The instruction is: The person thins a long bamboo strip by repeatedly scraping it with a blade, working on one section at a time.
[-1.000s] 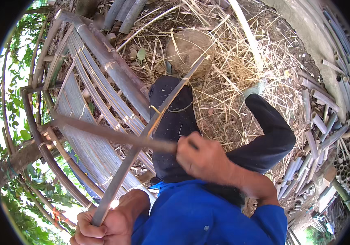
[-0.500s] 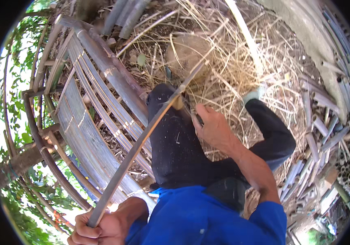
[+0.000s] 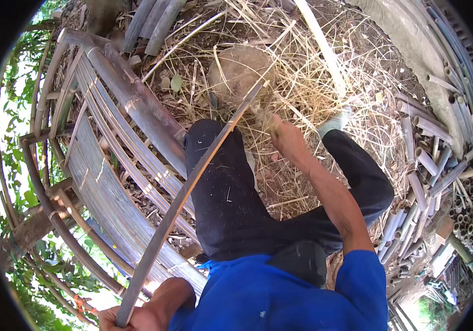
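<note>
A long, split bamboo strip (image 3: 178,201) runs slantwise from the lower left across my left thigh, its far tip above the straw-strewn ground. My left hand (image 3: 137,317) is closed round its near end at the lower edge. Beside the far part of the strip, my right hand (image 3: 289,140) is closed in a fist on a knife (image 3: 260,112), whose blade is smeared by motion and meets or passes close to the strip; contact cannot be told. The handle is mostly hidden by my fingers. A round, flat-topped block (image 3: 239,74) lies just beyond the strip's tip.
A bamboo bench or rack (image 3: 104,165) with flat slats stands at my left. Thin shavings (image 3: 314,77) litter the ground ahead. Bamboo poles (image 3: 429,132) and a stack of cut tubes (image 3: 471,207) lie at the right by a concrete ledge (image 3: 407,33).
My right hand has moved forward and slightly up along the strip toward its far tip. My left hand has shifted slightly lower with the strip's near end. The whole view has shifted a little.
</note>
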Demonstrator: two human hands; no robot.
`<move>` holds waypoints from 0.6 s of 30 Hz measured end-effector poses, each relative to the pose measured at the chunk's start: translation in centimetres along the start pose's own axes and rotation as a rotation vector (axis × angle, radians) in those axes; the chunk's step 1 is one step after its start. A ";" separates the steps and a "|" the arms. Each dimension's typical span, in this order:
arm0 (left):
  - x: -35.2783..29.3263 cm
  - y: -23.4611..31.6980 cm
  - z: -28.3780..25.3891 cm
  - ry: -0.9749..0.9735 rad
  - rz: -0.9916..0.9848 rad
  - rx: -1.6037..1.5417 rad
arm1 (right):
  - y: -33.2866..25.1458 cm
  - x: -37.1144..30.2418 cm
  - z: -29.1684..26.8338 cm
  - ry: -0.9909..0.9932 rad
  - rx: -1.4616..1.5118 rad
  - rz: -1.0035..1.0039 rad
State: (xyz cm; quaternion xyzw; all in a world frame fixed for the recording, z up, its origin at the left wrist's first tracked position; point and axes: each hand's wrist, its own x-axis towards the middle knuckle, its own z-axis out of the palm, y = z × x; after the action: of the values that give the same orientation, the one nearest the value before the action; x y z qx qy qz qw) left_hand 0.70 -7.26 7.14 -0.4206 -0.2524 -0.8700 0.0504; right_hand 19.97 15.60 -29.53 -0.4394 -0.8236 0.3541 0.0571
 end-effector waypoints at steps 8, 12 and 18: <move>-0.4 -1.4 1.3 0.129 0.075 0.066 | 5.2 1.6 1.3 0.063 -0.102 0.196; 0.2 0.2 0.4 0.005 0.030 0.122 | -4.3 -2.8 -3.2 -0.104 0.171 0.126; -0.8 0.6 0.6 -0.162 0.041 0.072 | -19.3 -12.2 -8.9 0.079 0.146 -0.384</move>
State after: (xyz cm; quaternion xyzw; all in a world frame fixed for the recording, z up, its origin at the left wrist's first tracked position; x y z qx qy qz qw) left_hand 1.76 -7.55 7.10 -0.4926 -0.2781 -0.8223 0.0626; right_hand 17.78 4.01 -8.03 -0.2826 -0.8614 0.3780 0.1878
